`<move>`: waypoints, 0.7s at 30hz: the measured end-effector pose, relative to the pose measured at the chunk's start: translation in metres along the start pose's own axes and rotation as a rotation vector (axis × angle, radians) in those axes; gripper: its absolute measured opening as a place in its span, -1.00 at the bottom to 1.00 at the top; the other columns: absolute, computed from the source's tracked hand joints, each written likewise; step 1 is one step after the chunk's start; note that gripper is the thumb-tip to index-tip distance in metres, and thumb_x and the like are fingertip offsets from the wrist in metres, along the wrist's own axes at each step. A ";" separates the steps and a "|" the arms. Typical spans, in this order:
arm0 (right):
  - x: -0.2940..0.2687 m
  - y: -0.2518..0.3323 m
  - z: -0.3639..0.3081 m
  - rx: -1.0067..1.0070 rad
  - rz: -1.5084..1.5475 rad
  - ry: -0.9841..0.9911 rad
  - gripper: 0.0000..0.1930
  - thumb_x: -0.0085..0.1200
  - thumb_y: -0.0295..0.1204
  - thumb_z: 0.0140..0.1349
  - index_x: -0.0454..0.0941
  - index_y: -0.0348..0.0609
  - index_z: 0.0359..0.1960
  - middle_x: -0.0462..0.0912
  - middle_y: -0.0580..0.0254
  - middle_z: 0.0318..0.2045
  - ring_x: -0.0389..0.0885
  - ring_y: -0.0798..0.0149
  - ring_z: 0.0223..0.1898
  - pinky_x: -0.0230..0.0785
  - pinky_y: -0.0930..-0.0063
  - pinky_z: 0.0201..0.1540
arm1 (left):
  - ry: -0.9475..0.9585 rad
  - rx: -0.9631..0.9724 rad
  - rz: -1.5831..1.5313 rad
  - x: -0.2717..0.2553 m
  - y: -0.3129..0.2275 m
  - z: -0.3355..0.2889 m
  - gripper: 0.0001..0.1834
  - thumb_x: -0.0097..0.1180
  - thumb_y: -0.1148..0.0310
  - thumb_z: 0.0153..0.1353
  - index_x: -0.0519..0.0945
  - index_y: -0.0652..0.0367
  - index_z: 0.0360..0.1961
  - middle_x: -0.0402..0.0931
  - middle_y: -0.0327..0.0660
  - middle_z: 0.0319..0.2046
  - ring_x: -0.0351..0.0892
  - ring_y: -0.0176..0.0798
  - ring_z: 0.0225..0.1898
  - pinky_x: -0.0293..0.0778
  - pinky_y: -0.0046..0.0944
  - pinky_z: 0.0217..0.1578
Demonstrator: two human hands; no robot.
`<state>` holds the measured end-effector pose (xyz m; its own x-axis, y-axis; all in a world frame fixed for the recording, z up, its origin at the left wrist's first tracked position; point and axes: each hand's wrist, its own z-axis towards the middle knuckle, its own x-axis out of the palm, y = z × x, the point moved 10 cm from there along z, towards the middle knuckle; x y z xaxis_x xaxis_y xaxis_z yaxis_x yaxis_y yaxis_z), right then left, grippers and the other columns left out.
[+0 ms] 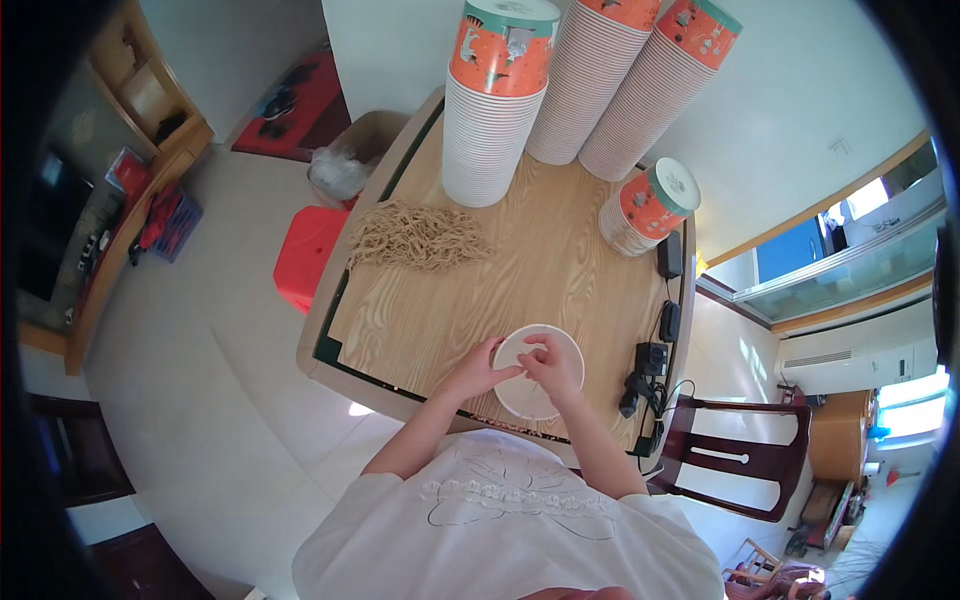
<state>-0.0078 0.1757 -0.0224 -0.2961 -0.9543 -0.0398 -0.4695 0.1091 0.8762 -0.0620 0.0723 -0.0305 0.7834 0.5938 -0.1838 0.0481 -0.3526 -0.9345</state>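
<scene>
Head view: white paper cup (522, 402) at table's (560, 260) near edge, mouth up, axis roughly upright. Left hand (478, 373) nearer, thumb and fingers around its left rim; right hand (555, 370) over mouth, fingers curled, contents unclear. Tan strands (420, 237) beyond, by left edge.

Middle cup stack (588, 85) cut by view's top edge; right hand (552, 366) partly hides bowl (525, 402).

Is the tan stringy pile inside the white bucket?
No, the tan stringy pile lies on the wooden tabletop, apart from the white bucket.
</scene>
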 end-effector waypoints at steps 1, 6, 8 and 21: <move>-0.014 0.008 -0.004 -0.029 0.027 -0.043 -0.69 0.06 -0.53 0.05 0.30 -0.06 -0.15 0.42 0.42 -0.60 0.38 0.53 -0.60 0.27 0.68 -0.54 | -0.080 0.026 0.042 -0.002 0.003 0.005 -0.38 0.15 0.31 -0.09 0.26 0.22 0.05 0.35 0.04 -0.07 0.36 -0.02 -0.03 0.30 -0.19 -0.04; -0.056 0.023 -0.014 -0.052 0.183 -0.214 -0.72 0.02 -0.57 0.05 0.31 -0.11 -0.18 0.37 0.42 -0.65 0.31 0.53 -0.67 0.28 0.64 -0.58 | -0.135 0.035 0.072 -0.006 0.015 0.012 -0.46 0.07 0.41 -0.11 0.33 0.25 -0.01 0.44 0.03 -0.19 0.43 -0.04 -0.11 0.35 -0.20 -0.12; -0.067 0.028 -0.013 -0.061 0.205 -0.239 -0.73 0.02 -0.57 0.05 0.31 -0.11 -0.18 0.36 0.42 -0.65 0.31 0.53 -0.68 0.29 0.63 -0.58 | -0.194 -0.021 0.116 -0.018 0.012 0.010 -0.51 0.00 0.46 -0.13 0.37 0.24 -0.05 0.48 0.02 -0.23 0.47 -0.04 -0.17 0.37 -0.19 -0.14; -0.059 0.042 -0.003 -0.126 0.140 -0.134 -0.71 0.01 -0.57 0.04 0.33 -0.12 -0.16 0.34 0.41 -0.65 0.31 0.54 -0.67 0.30 0.63 -0.57 | -0.362 -0.007 0.198 -0.088 -0.020 -0.016 -0.59 -0.07 0.47 -0.11 0.44 0.18 -0.12 0.49 -0.01 -0.27 0.48 -0.02 -0.22 0.39 -0.16 -0.17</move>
<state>-0.0070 0.2360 0.0181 -0.4626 -0.8860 0.0307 -0.3105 0.1944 0.9305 -0.1219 0.0157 0.0096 0.5089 0.7298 -0.4566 -0.0769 -0.4897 -0.8685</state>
